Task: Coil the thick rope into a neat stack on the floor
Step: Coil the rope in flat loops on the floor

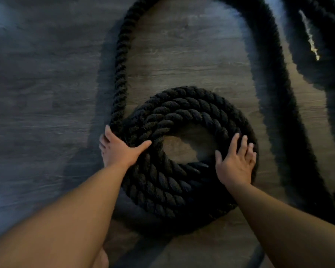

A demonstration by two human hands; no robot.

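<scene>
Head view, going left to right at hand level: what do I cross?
Bare floor → left hand on the coil's left edge → open centre of the coil → right hand on its right side → loose rope.

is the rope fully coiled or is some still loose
Partly coiled. Several turns form a ring under both hands, but a long loose length runs off from its left side and loops back down the floor at right.

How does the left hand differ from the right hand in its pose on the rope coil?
The left hand cups the outer edge of the coil, thumb across the top, while the right hand lies flat on top with fingers spread. The left sits where the loose rope joins; the right is opposite. Both touch the coil.
</scene>
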